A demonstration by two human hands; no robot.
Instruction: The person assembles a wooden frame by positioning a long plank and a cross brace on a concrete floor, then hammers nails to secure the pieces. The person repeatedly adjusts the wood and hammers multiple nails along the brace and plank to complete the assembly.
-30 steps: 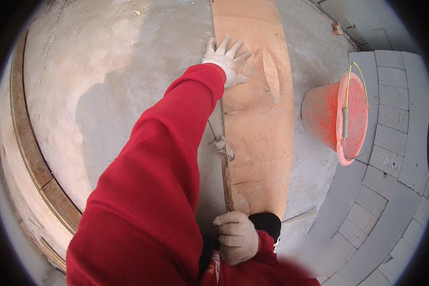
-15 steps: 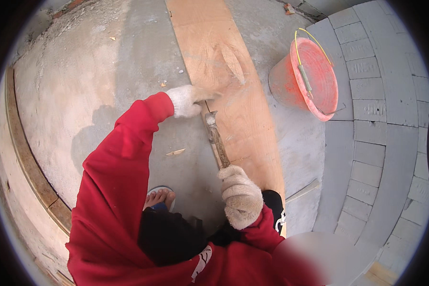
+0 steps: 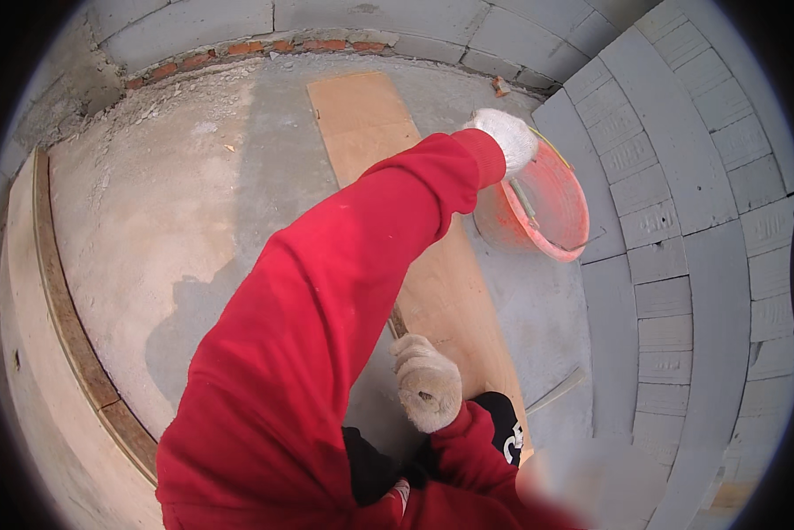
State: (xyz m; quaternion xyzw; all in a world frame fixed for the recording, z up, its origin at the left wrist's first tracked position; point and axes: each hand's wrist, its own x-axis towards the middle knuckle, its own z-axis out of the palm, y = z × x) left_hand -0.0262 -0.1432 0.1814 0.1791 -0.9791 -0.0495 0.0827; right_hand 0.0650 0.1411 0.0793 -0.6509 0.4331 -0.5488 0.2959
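Observation:
My left hand (image 3: 506, 141), in a white knit glove, is stretched out over the far left rim of a red bucket (image 3: 574, 208). Its fingers are turned away, so I cannot make out whether they hold anything. In a dusty glove, my right hand (image 3: 427, 385) is closed around the handle of a hammer (image 3: 398, 324). Only a short piece of that handle shows; my left sleeve covers the rest and the head. Beneath both arms lies a long plywood board (image 3: 362, 110) on the floor, running away from me.
Grey blocks (image 3: 653, 221) are stacked along the right, with a block wall (image 3: 379, 26) at the far side. A long board with a brown edge (image 3: 70, 322) stands at the left. A thin strip (image 3: 556, 390) lies right of the plywood.
My left hand has left the plywood's left edge and reached across to the bucket. My right hand keeps the hammer, whose head has gone behind my sleeve. The view has tilted farther up.

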